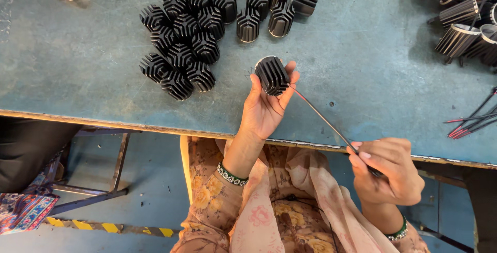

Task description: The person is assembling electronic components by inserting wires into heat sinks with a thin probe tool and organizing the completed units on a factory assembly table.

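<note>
Black ribbed metal made up the small finned cylinder (272,74) that the left hand (265,107) pinched between thumb and fingertips, raised just over the worn blue-green worktable (357,67). From the cylinder a thin red-and-black wire pair (326,119) ran taut down to the right hand (388,173), whose fingers were curled closed around the wire's far end, past the worktable's near edge. Pulling well here would likely mean keeping the wire in line with the cylinder's opening and the left-hand grip steady, so the strands did not snag on the fins. Beyond the cylinder stood a cluster of matching black finned cylinders (189,38). Where the wire entered the cylinder was hidden by fingers, and the wire's end was buried in the right fist. Another heap of finned parts with wires (463,20) was cut off at the worktable's far right corner.
</note>
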